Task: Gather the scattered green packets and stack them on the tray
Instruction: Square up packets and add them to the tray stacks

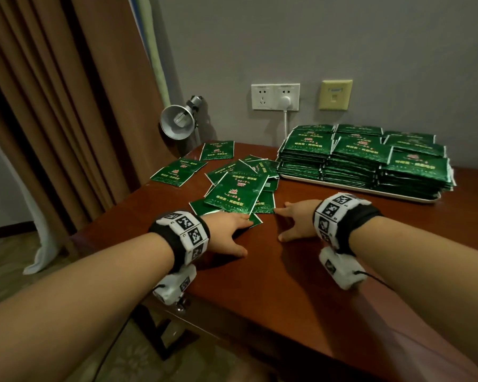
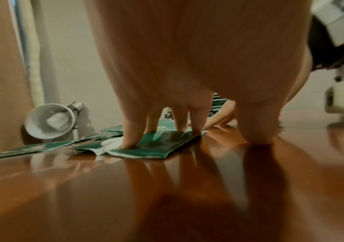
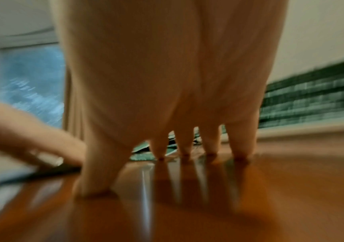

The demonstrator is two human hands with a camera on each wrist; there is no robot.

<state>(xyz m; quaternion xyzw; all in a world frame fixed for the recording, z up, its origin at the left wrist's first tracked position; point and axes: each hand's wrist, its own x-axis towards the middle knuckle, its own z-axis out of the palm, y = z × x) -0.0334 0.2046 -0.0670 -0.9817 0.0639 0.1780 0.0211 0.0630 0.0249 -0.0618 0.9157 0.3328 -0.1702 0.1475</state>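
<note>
1. Polished brown table (image 1: 287, 285) carries everything, set against a grey wall with a clamp lamp (image 1: 177, 121) in the corner.
2. Scattered green packets (image 1: 236, 190) lie in a loose heap just ahead of both hands, left of the tray (image 1: 398, 194), which already bears tall stacks.
3. Left hand (image 1: 228, 227) rests straight fingers (image 2: 128, 140) on the nearest packet; right hand (image 1: 298, 219) is spread flat beside the heap's edge, holding nothing.
4. The right hand sits nearer the tray.

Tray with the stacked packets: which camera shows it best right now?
Head view: the whole tray shows at the table's far right, loaded with stacked packets. The right wrist view gives only a blurred side of it; in the left wrist view, the hand hides it.
</note>
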